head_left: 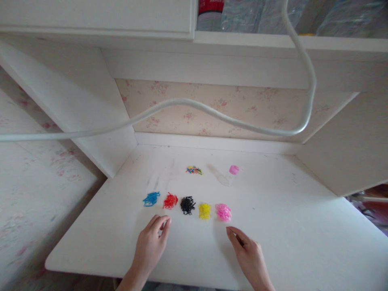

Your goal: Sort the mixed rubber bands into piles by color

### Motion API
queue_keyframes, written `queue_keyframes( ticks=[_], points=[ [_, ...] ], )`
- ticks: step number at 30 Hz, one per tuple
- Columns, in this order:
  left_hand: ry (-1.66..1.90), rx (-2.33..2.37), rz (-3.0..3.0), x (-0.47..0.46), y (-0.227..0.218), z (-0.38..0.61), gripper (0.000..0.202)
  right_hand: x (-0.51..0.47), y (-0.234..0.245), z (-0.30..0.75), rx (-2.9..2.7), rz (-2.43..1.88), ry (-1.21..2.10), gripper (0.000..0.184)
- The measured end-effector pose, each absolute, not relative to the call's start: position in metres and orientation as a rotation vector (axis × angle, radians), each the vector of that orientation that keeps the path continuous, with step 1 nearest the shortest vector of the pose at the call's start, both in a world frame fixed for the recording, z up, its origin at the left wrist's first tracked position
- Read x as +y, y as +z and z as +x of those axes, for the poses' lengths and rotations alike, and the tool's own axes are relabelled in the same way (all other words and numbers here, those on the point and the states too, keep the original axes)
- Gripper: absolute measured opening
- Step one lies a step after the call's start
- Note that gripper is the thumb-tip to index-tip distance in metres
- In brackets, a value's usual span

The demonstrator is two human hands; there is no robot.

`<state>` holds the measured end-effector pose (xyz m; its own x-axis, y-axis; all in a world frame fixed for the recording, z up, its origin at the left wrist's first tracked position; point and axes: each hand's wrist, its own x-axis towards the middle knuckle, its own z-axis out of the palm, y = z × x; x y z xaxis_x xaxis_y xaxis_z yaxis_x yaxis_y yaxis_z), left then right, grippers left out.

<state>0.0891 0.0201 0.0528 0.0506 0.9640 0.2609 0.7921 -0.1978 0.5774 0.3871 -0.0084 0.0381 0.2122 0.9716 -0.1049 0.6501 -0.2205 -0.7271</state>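
A row of small piles of rubber bands crosses the white desk: blue bands [151, 199], red bands [170, 201], black bands [188, 205], yellow bands [204, 211] and pink bands [224, 212]. Just below the red pile is my left hand [151, 240], its thumb and forefinger pinched together. My right hand [247, 250] is also pinched, with its fingertips just below the pink pile and apart from it. Whatever is in either pinch, if anything, is too small to make out. Farther back lies a small pile of mixed-colour bands [194, 170].
Behind the row on the desk [281, 242] sits a small pink item [234, 169], with something see-through or a shadow beside it. A thick white cable [188, 102] curves across the view above the desk. Side panels and an overhead shelf [257, 38] enclose the desk.
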Motion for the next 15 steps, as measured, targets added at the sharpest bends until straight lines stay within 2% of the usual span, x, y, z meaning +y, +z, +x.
queue_keyframes(
  ticks=[3, 7, 9, 15],
  points=[
    [0.948, 1.939, 1.977, 0.008, 0.035, 0.055, 0.025, 0.022, 0.062, 0.376, -1.674, -1.865, 0.708, 0.047],
    [1.053, 2.038, 1.897, -0.003, 0.018, 0.035, 0.025, 0.083, 0.084, 0.351, -1.964, -1.903, 0.597, 0.036],
    [1.072, 2.021, 1.907, -0.006, 0.015, 0.035, 0.024, 0.117, 0.085, 0.342, -2.007, -1.943, 0.571, 0.031],
    [1.047, 1.979, 1.951, -0.009, 0.014, 0.041, 0.022, 0.195, 0.067, 0.333, -2.072, -2.132, 0.513, 0.035]
  ],
)
